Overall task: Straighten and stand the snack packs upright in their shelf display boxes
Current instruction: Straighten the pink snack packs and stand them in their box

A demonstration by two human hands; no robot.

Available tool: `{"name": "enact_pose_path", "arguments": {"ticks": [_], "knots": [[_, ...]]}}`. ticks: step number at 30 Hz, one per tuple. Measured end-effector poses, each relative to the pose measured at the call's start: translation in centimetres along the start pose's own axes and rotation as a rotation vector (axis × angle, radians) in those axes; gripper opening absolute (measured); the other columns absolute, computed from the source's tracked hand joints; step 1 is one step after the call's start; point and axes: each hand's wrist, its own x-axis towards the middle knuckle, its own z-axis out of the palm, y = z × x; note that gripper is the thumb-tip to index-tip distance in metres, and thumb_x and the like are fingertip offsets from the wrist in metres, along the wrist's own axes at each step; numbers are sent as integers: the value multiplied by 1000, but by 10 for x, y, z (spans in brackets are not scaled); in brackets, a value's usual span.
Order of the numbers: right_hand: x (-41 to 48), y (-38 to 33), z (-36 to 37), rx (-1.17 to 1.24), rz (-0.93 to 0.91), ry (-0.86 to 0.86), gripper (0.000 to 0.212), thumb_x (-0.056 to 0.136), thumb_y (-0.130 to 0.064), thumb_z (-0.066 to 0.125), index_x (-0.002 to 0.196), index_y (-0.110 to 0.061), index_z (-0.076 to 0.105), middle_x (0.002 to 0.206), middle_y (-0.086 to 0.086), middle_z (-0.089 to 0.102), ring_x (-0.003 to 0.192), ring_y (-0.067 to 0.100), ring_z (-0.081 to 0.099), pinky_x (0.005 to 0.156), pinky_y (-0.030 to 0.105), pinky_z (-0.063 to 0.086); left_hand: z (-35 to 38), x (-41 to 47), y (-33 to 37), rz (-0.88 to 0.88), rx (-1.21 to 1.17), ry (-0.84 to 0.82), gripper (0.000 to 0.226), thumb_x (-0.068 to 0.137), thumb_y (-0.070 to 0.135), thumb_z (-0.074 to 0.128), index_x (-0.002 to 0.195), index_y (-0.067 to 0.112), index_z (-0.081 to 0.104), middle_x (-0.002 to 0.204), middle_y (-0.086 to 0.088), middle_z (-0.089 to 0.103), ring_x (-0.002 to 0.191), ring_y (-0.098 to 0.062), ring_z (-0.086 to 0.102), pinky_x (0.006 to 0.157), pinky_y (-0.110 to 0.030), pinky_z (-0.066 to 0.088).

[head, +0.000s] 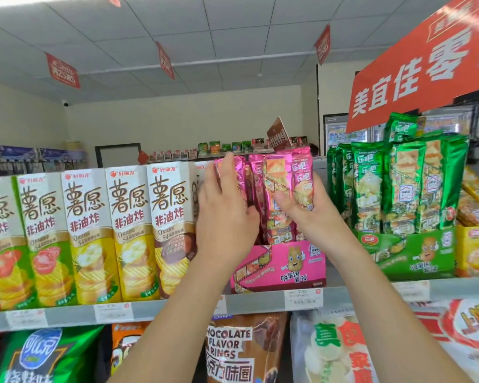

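Several pink snack packs (277, 189) stand upright in a pink display box (282, 268) on the top shelf. My left hand (224, 217) lies flat against the left side of the bunch, fingers pointing up. My right hand (307, 214) wraps the right side, thumb across the front packs. Both hands squeeze the bunch between them. To the right, green snack packs (398, 183) stand in a green display box (409, 252), a few leaning and one poking up above the rest.
Tall white-and-yellow chip cartons (89, 233) line the shelf to the left. A yellow display box (474, 250) sits at the far right. The shelf edge (177, 306) carries price tags. Bagged snacks (233, 352) fill the shelf below. A red banner (426, 67) hangs overhead.
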Motion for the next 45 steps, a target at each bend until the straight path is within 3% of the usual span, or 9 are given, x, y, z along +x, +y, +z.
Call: {"name": "enact_pose_path", "arguments": {"ticks": [5,10,17,21,23,28,37,41,45], "knots": [[1,6,-4,-31,-36,-7,70,77,-62,70,136,-51,36,120,-33,61,110,-11,57,98,28,44,-29,37,30,361,-89,73,56,91,30,43,146,20,41,157,-3,31,144,-16,24,115,-28,17],[3,9,-8,-77,-38,19,72,73,-63,72,133,-62,33,113,-48,53,105,-27,47,80,2,37,-9,81,45,347,454,-292,77,88,76,27,139,22,43,128,-6,62,116,-32,57,84,-42,47],[4,23,-12,-24,-47,-82,61,92,-51,56,146,-47,29,133,-26,56,122,-4,52,103,33,45,-4,104,21,391,525,-115,85,67,95,21,56,14,45,49,1,51,48,-18,52,47,-24,29],[5,27,-21,59,41,-92,51,88,-59,52,137,-53,38,127,-27,59,116,-3,58,100,41,49,-8,112,14,373,452,-365,83,67,90,27,96,23,65,69,5,55,76,-21,60,62,-29,40],[5,29,-24,115,93,-89,36,90,-56,51,126,-56,46,121,-27,63,110,-3,61,96,37,52,-13,115,17,341,388,-529,82,73,80,37,132,25,53,81,4,52,86,-15,53,73,-29,40],[2,24,-20,48,84,-98,31,93,-51,49,123,-44,51,115,-25,66,108,-7,60,91,25,47,-27,133,30,219,152,-797,102,61,76,57,147,28,32,128,13,47,108,-10,54,75,-20,43],[-17,3,-2,-486,-80,-57,90,95,-44,52,144,-48,-24,164,-8,4,132,22,48,107,49,40,-18,139,36,219,166,-962,66,88,35,70,144,27,37,103,1,71,87,-24,69,79,-45,57],[-17,-10,-13,-777,-138,24,79,95,-51,42,154,-27,-5,163,-1,9,147,19,16,114,49,30,-21,133,50,272,367,-1002,95,71,71,61,149,29,29,127,12,56,116,-13,54,102,-32,42],[-13,-32,-51,-982,-339,318,51,93,-36,50,140,-17,45,148,7,43,140,26,32,110,50,32,-21,122,70,391,369,-704,77,83,72,36,133,15,53,127,-4,63,116,-24,57,101,-38,44]]}}
